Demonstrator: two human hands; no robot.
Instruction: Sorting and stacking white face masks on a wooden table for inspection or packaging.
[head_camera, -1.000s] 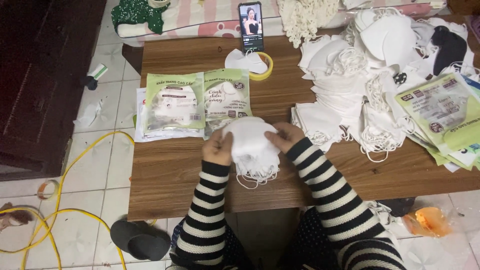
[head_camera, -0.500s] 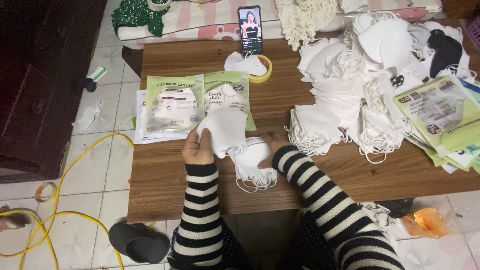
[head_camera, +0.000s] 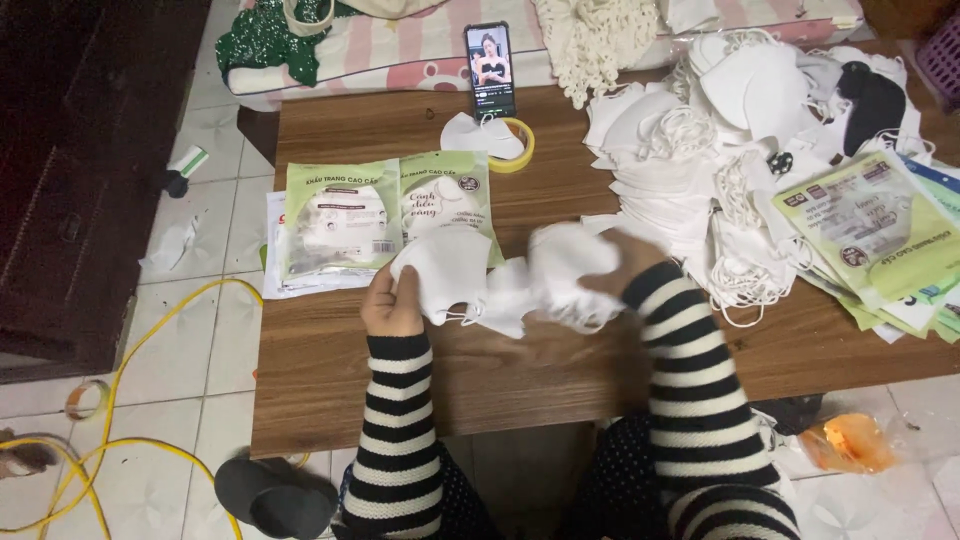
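On the brown wooden table (head_camera: 330, 370), soft white fabric face masks (head_camera: 440, 270) were pinched by the left hand (head_camera: 392, 305) and gripped, blurred, by the right hand (head_camera: 625, 265); light and limp, they were judged best held at the edges.

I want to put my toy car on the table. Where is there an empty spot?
Bare wood lies along the near table edge in front of both hands, and at the far left corner, beyond the green packets and left of the phone. The right side is crowded with the white mask pile and stacked packets.
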